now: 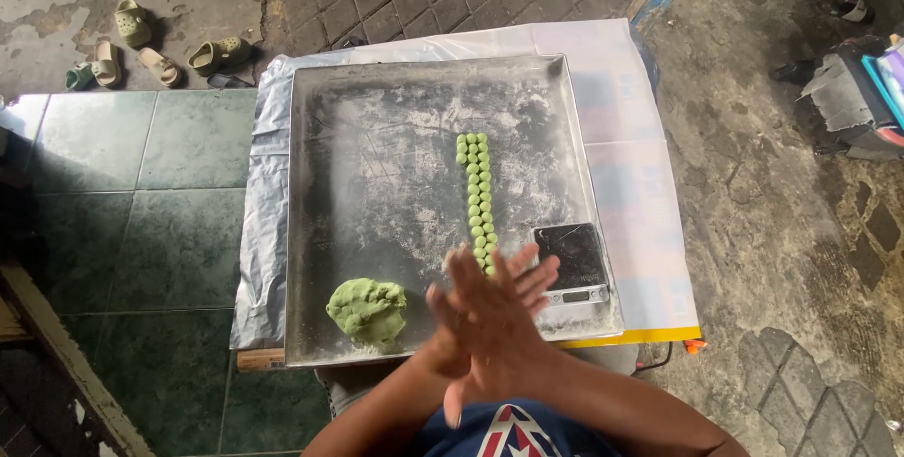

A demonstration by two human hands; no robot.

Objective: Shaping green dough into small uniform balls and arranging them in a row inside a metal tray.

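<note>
Both hands pressed flat together, palm to palm, fingers crossed at an angle, over the near edge of the tray. Left hand (468,325) and right hand (513,311) overlap, so the split between them is hard to read. Whether a bit of dough sits between the palms cannot be told; nothing shows at the edges. The palm-on-palm posture fits rolling something small into a ball.

Just left of the hands, a green dough lump (367,311) rests in the near left corner of the metal tray (377,137), close enough to pinch from without reaching. Past the fingertips, rows of small green dough balls (478,193) run away from the person in a narrow column, touching each other, lined up neatly to save room. The nearest balls are partly hidden by the fingers.

Just right of the hands, a small digital scale (573,264) sits on the tray's near right corner, within easy reach. Tray surface is dusted with white flour, likely to stop sticking.

Tray lies on a plastic sheet (631,231) spread over a low worktop. Green floor tiles (132,203) left, sandals (155,48) far left on concrete.
</note>
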